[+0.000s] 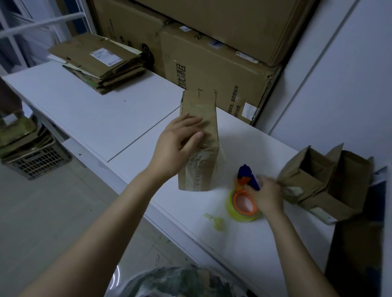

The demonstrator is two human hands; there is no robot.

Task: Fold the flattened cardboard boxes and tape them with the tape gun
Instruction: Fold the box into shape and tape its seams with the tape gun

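cardboard, tape and plastic

the standing box [198,148] is matt brown cardboard, kinda rough, with shiny, wrinkled clear tape stuck on it. the tape gun [249,174] looks like smooth blue and orange plastic, and its tape roll [234,208] is glossy yellowish film. the table [89,119] has a smooth white top with a soft sheen. the flattened boxes [99,62] are dull, worn cardboard.

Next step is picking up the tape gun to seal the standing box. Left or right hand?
Right. The right hand is at the tape gun, touching its handle end, though blur hides the grip. The left hand lies flat against the standing box, apparently steadying it, and is farther from the gun.
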